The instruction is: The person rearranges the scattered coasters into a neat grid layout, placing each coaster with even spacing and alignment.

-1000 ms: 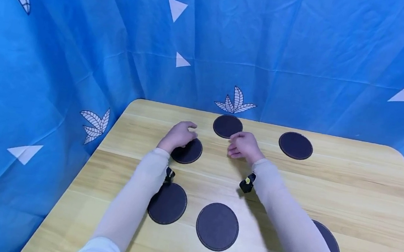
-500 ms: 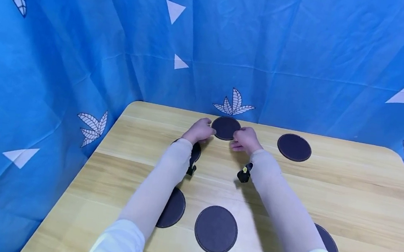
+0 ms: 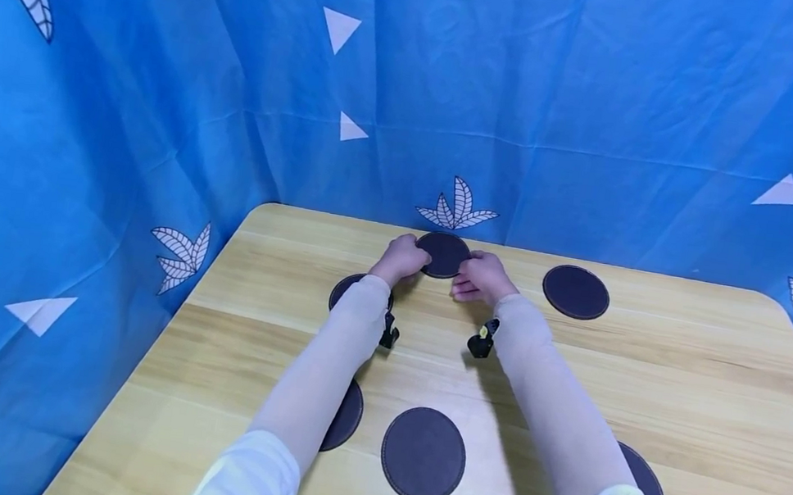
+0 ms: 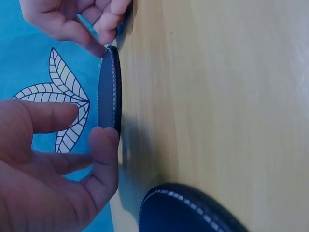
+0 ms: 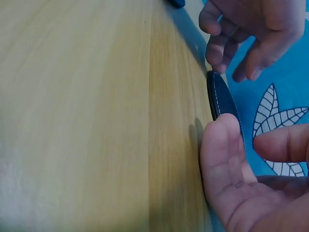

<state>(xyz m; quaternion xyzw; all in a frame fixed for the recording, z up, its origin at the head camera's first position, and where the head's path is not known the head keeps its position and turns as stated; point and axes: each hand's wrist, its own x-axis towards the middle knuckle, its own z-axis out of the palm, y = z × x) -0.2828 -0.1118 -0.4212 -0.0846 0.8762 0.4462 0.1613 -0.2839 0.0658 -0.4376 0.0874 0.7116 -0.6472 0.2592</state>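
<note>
A round black coaster with pale edge stitching lies near the table's back edge, between the two hands. My left hand touches its left rim; in the left wrist view a fingertip of the left hand rests at the near edge of the coaster, the other fingers apart. From the other side my right hand meets its right rim. In the right wrist view the right hand has a fingertip against the coaster, its other fingers loosely bent and not closed round it.
Another coaster lies to the right at the back, and one is partly under the left forearm. Several more, including one at centre, lie nearer on the wooden table. A blue patterned curtain hangs behind.
The left hand has moved right and slightly back, from above the left coaster to the back coaster's left rim. The right hand has shifted slightly toward that coaster's right rim.
</note>
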